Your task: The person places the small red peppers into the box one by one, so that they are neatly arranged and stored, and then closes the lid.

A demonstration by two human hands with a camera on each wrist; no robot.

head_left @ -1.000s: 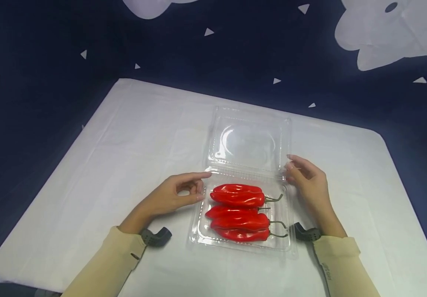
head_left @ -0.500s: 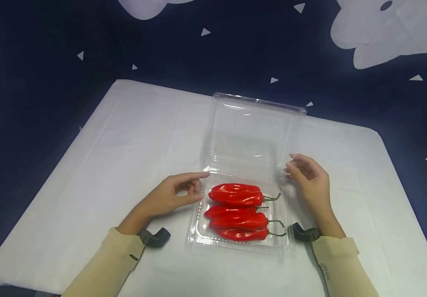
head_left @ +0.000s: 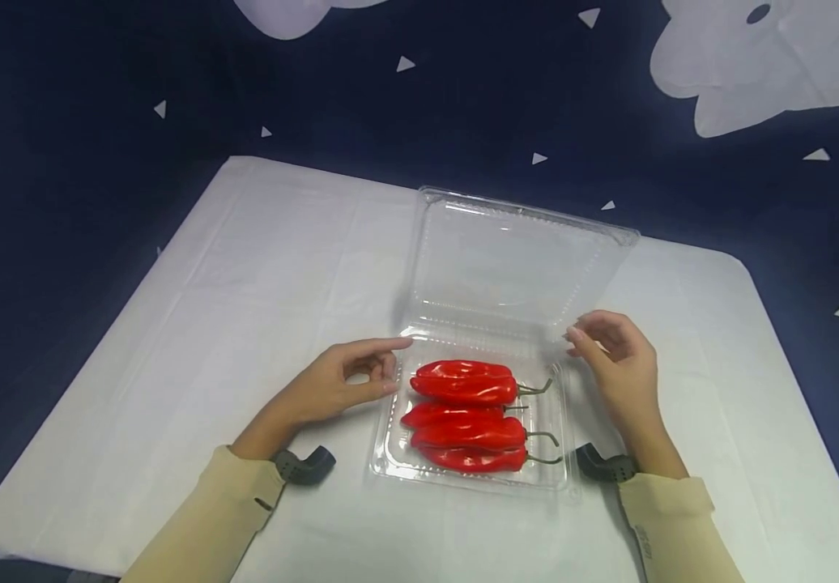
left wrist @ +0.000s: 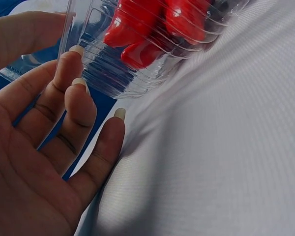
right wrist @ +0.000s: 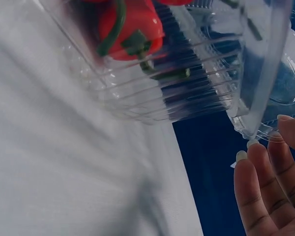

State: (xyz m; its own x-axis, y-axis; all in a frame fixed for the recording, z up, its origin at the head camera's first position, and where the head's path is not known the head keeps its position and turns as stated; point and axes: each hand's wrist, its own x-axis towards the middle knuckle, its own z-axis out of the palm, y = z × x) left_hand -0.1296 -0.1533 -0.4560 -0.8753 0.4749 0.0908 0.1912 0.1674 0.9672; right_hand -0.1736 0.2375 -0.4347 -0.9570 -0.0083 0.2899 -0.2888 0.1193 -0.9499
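A clear plastic clamshell container (head_left: 456,479) sits on the table with several red peppers (head_left: 463,382) lying side by side in its base, green stems to the right. Its hinged lid (head_left: 507,267) leans back beyond the base, far edge raised. At the base's left rim is my left hand (head_left: 335,380), index finger stretched to the back corner. In the left wrist view the rim passes between the thumb and curled fingers (left wrist: 78,98). My right hand (head_left: 619,356) pinches the lid's edge near the right hinge end, thumb and fingertips (right wrist: 253,145) at the plastic corner.
A white cloth (head_left: 281,243) covers the table, whose far edge lies just behind the lid. Dark blue fabric (head_left: 354,105) with white triangles and cloud shapes surrounds it. Both wrists wear dark camera mounts (head_left: 306,465) close to the table surface.
The lid has tilted up from lying flat behind the base, its far edge now raised and reaching further right. My right hand has shifted slightly right. The left hand and peppers stay put.
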